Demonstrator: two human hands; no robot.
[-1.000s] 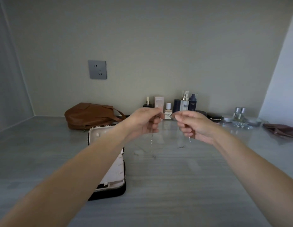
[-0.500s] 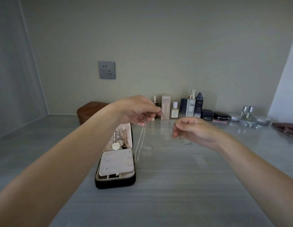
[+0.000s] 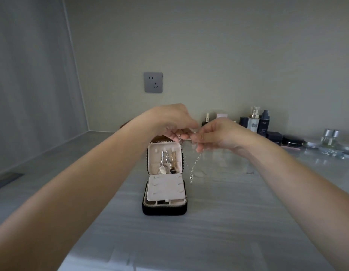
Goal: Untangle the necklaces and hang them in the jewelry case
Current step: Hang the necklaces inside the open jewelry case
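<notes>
A black jewelry case (image 3: 164, 209) stands open on the grey counter, its cream lid upright. Two necklaces with pendants (image 3: 166, 163) hang from hooks inside the lid. Above the lid's right edge, my left hand (image 3: 174, 122) and my right hand (image 3: 218, 134) meet and each pinches an end of a thin silver necklace (image 3: 193, 167). Its chain droops in a loop between them, with a small pendant at the bottom, just right of the case and above the counter.
A brown bag (image 3: 157, 138) sits behind the case, mostly hidden. Cosmetic bottles and boxes (image 3: 255, 122), compacts (image 3: 291, 141) and glass jars (image 3: 330, 142) line the back wall to the right. A wall socket (image 3: 153, 82) is above.
My right hand has come back to the left hand, and both now hold the silver necklace over the case lid. The view has shifted so the case sits in the middle.
</notes>
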